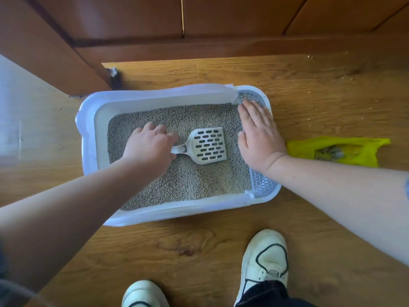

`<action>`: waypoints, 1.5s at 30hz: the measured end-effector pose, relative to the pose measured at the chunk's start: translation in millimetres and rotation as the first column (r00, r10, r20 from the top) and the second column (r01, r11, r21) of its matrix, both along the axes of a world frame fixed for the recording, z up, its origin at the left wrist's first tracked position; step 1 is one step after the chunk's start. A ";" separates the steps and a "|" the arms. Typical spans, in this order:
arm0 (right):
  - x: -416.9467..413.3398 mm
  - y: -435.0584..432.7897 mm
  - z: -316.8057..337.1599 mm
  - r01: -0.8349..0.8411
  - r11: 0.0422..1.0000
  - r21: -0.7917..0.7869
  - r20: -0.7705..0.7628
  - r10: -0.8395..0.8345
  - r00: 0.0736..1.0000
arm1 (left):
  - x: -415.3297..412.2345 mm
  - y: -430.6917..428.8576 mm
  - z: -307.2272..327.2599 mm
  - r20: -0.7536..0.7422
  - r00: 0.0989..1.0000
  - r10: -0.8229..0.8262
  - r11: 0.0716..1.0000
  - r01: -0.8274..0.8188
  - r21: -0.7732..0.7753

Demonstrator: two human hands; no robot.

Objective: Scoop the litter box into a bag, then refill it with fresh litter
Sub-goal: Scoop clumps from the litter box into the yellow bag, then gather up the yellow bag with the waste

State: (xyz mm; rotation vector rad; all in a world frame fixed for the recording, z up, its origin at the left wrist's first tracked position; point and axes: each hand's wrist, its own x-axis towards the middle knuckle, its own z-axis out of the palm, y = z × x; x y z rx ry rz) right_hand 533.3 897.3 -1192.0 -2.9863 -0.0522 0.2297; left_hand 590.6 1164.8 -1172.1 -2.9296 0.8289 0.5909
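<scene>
Head cam, looking straight down at the floor (pixel 199 251). The litter box (pixel 88 134) sits in the middle of the shot, long side facing me, and it's full of grey litter (pixel 188 180) from wall to wall. The surface is a bit uneven near the front.

My left grip (pixel 150 145) is inside the box, fingers curled round the handle of the scoop (pixel 208 146). The scoop lies pretty much flat on the litter, slotted blade pointing right, about dead centre of the box. Can't see anything on the blade.

My right grip (pixel 257 138) holds nothing: palm down, fingers straight and close together. It rests on the right end of the box, partly over the grated ledge (pixel 263 185) there and partly over the edge of the litter. Scoop blade and that grip are near each other but not touching.

The yellow bag (pixel 354 149) lies flat on the floor to the right of the box, just past my right wrist. There are some grey clumps inside it.

A few stray crumbs (pixel 309 56) are scattered on the floor to the upper right. A brown wooden cabinet (pixel 221 23) runs along the top, close behind the box. My white shoes (pixel 265 258) are at the bottom, toes pointing at the box and well short of it.
</scene>
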 end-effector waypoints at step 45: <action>-132.8 -296.5 100.3 0.729 0.676 0.105 -0.456 -0.619 0.640 | -112.0 -281.5 79.2 -0.425 0.896 0.126 0.943 -0.241 -0.230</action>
